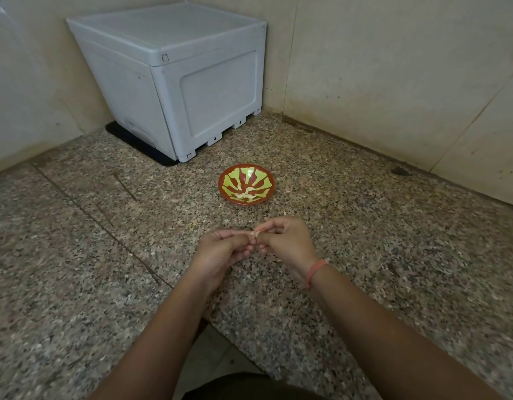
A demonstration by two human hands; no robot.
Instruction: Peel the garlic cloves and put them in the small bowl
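A: Hands? Clove position?
B: Left hand (220,249) and right hand (284,241) both pinch one garlic clove (254,234) above table (393,255). Peeled cloves (245,194) in small bowl (229,180) beyond.

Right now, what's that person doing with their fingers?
A person is peeling garlic. The left hand and the right hand both pinch one small garlic clove between their fingertips, just above the speckled stone counter. Behind the hands sits the small bowl, red and green, with a few peeled cloves already in it. This clove has not gone into the bowl yet. A grey box stands in the corner.
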